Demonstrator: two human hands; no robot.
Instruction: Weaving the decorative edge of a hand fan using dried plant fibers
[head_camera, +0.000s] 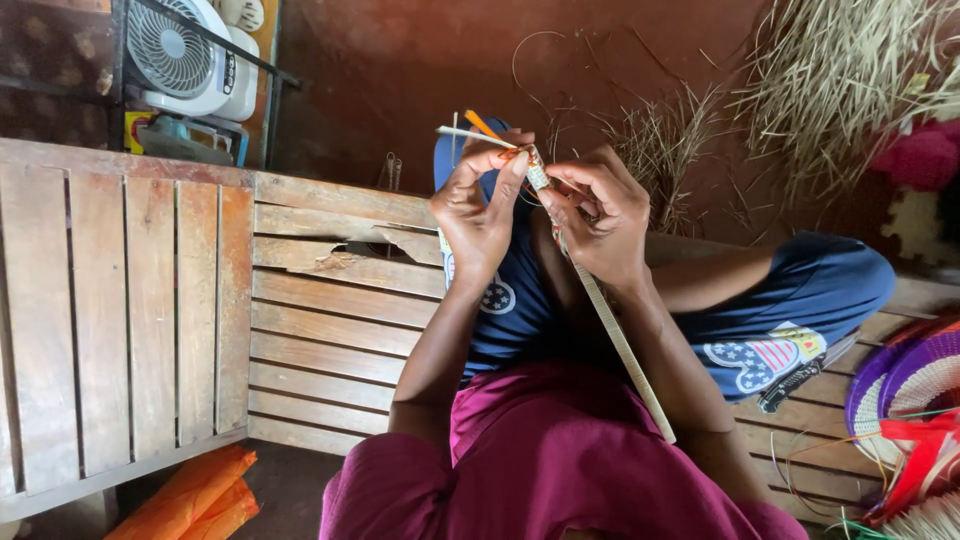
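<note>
both hands up close together: left hand (478, 205) pinches the orange strand (484, 125) at the fingertips, right hand (598, 215) grips the pale woven strip (620, 345), which trails down below the right fingers over the lap.

Home weaving workshop: dried grass bundles (850, 70), woven baskets (915, 385).

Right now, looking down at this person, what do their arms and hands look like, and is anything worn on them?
Both arms are bare from the elbow down: no sleeves, gloves, watch or bracelets show. The left hand and right hand have no rings that can be made out. The fingernails look short and unpainted. Lower down, magenta cloth covers the body and lap.
</note>
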